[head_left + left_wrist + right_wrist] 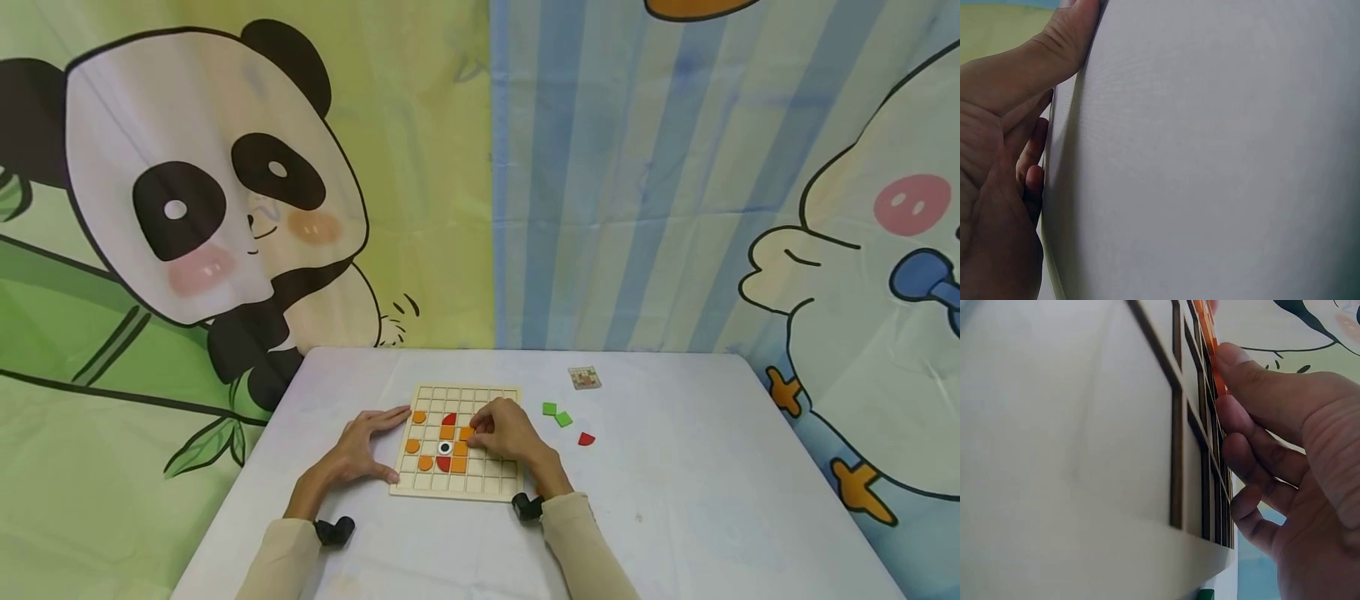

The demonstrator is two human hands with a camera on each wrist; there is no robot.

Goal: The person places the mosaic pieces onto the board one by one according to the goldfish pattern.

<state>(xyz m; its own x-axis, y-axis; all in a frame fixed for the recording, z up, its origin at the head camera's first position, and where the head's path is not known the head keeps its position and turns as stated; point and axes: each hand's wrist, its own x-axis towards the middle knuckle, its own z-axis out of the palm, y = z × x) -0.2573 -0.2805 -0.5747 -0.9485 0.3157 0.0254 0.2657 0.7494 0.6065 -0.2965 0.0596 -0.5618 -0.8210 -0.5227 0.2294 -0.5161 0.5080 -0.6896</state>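
A pale wooden grid board lies on the table. My left hand spreads its fingers and thumb along the board's left edge; in the left wrist view its thumb rests against that edge. Over the middle of the board, my right hand pinches an orange square tile between thumb and fingertips, low over the grid. Beside it sit more orange squares, a black-and-white eye disc and red rounded pieces. Three orange discs lie on the left part of the grid.
Right of the board lie two green squares and a red rounded piece. A small picture card is farther back on the white table. A printed cloth hangs behind the table.
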